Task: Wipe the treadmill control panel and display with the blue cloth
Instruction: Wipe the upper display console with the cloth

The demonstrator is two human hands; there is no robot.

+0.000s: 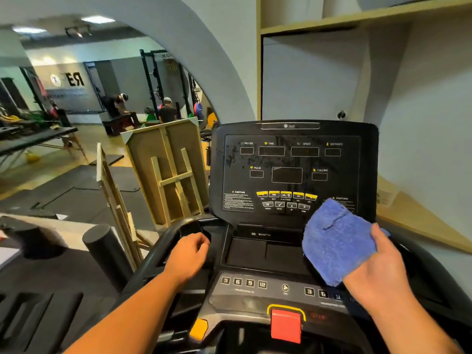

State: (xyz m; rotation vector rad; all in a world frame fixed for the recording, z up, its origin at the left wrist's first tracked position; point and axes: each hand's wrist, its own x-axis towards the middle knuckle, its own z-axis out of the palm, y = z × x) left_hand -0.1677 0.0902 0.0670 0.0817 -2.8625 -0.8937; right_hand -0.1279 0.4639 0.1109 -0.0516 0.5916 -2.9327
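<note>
The black treadmill display (pixel 291 169) stands upright ahead, with dark readout windows, yellow buttons and wet spots on its left side. Below it lies the control panel (pixel 255 287) with number keys and a red stop clip (pixel 286 325). My right hand (pixel 380 272) holds the blue cloth (pixel 334 241) spread in front of the display's lower right corner, over the tray. My left hand (pixel 189 256) is closed around the black left handlebar (pixel 158 251).
Wooden frames (pixel 168 172) lean just left of the treadmill. A black post (pixel 107 254) stands at lower left. A wall with a wooden shelf (pixel 357 19) rises behind the display. A large mirror (pixel 89 98) on the left reflects gym racks and two people.
</note>
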